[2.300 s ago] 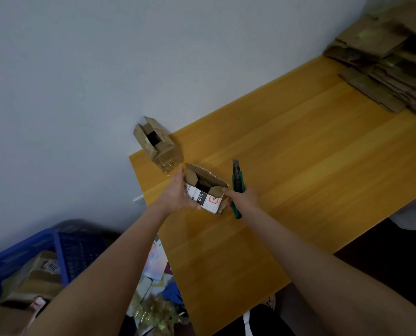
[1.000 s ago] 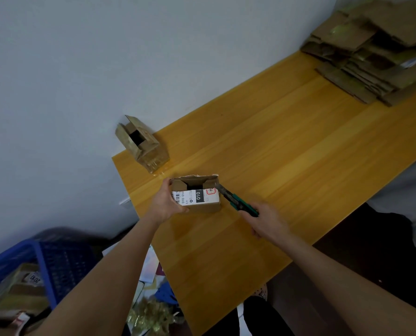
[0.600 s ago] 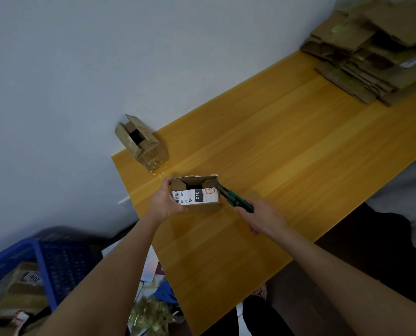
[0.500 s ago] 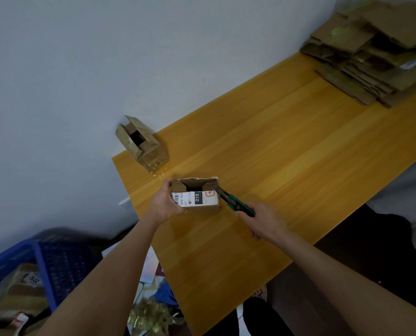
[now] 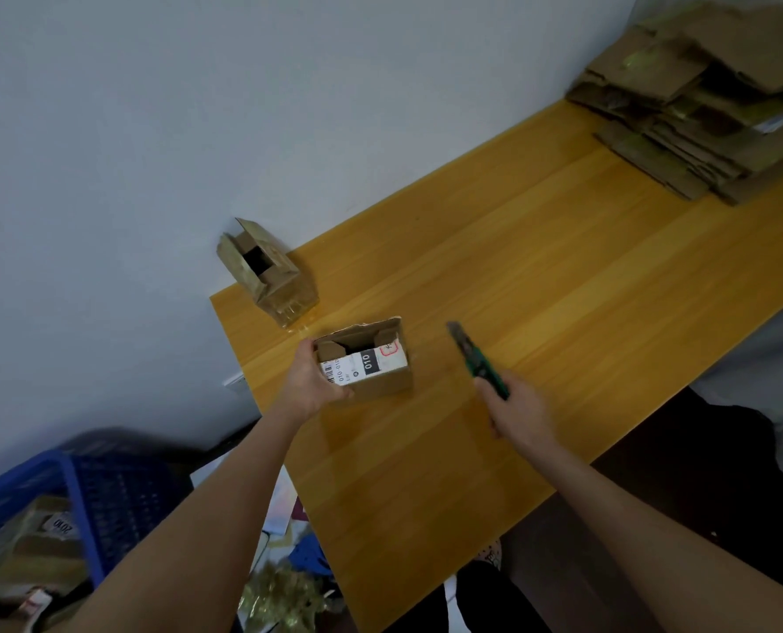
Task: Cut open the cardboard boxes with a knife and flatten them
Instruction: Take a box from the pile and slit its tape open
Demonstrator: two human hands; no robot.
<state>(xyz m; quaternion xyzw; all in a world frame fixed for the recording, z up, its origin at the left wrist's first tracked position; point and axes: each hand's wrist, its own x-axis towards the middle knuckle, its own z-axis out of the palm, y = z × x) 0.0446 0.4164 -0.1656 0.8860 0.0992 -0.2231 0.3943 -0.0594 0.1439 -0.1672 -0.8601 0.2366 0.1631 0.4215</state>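
Knife (image 5: 477,361) in right hand (image 5: 519,414) — apart from box (image 5: 383,381)

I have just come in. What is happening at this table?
A person is working on cardboard boxes at a wooden table. The left hand holds a small labelled box, top flaps open, on the tabletop. The right hand grips a green knife, its blade clear of the box, to its right. A second open box stands at the table's corner, and flattened cardboard is piled at the far end.
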